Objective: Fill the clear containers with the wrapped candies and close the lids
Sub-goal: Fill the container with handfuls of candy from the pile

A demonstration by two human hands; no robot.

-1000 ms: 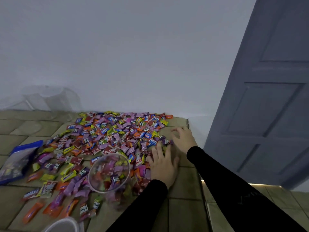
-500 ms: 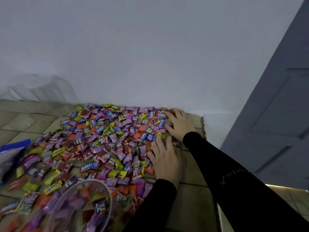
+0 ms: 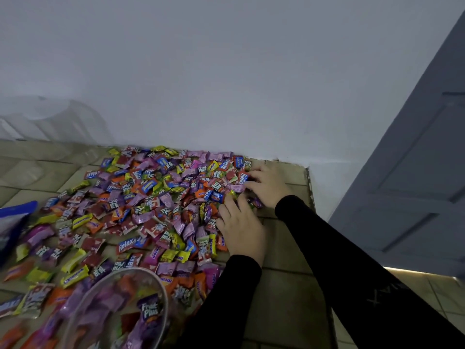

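A wide spread of wrapped candies (image 3: 141, 210) in purple, red, orange, yellow and blue covers the tiled surface (image 3: 284, 285). A clear round container (image 3: 113, 311) stands open at the bottom left, partly filled with candies. My left hand (image 3: 242, 230) lies flat on the pile's right edge, fingers straight. My right hand (image 3: 270, 185) rests farther back at the pile's far right corner, fingers bent over some candies there. Whether they hold any is hidden. Both arms wear black sleeves.
Faint clear containers (image 3: 47, 119) stand against the white wall at the back left. A blue candy bag (image 3: 12, 222) lies at the left edge. The tiled surface ends just right of my hands, beside a grey door (image 3: 415, 172).
The view has dropped closer to the pile. Both hands have slid further into the candies at the right edge, the right one reaching toward the back corner.
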